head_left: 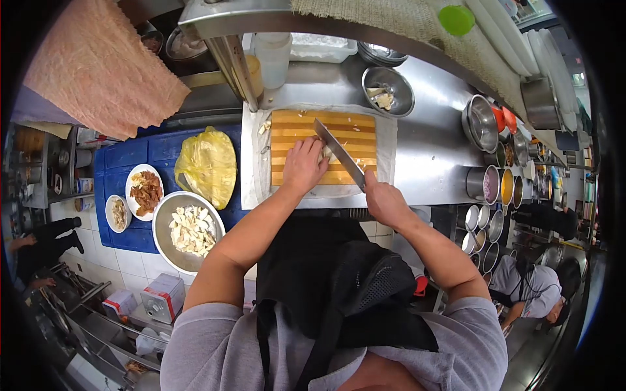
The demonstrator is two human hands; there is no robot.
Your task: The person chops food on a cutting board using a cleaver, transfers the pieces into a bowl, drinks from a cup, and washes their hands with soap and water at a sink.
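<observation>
A striped wooden cutting board (pixel 283 130) lies on a white cloth (pixel 386 171) on the steel counter. My right hand (pixel 386 201) is closed around the handle of a kitchen knife (pixel 340 155) with a wide blade, slanting across the board. Fingers curled, my left hand (pixel 303 163) holds a pale piece of food (pixel 328 154) against the board, just left of the blade; the hand hides part of it, and its kind is unclear. Small pale scraps lie about the board. To the left, a steel bowl (pixel 163 229) holds many pale cut chunks.
A yellow plastic bag (pixel 208 168), a plate of brown food (pixel 145 190) and a small white bowl (pixel 118 214) sit on a blue surface (pixel 127 156). Behind the board stands a metal bowl (pixel 405 91) with pale pieces. A shelf edge (pixel 391 36) overhangs the counter. Other people stand far left and right.
</observation>
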